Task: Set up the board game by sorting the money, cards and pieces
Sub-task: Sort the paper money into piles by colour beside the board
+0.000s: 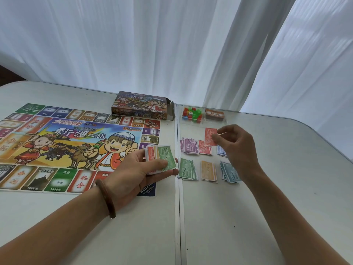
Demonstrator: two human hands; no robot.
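Note:
My left hand (139, 169) holds a stack of play money (160, 158) with a green 500 note on top, over the right edge of the game board (63, 148). My right hand (236, 148) pinches a single red note (210, 136) above the sorted piles. On the table lie a purple pile (189, 146), a red pile (205, 150), a blue pile (221, 151) partly hidden by my hand, a green 500 pile (187, 170), an orange pile (208, 171) and a light blue pile (230, 173).
The game box (141, 105) lies open behind the board. A clear tray (203, 122) holds coloured plastic pieces (192, 112) and a deck of cards (214, 114). The white table (210, 217) has a seam down its middle. White curtains hang behind.

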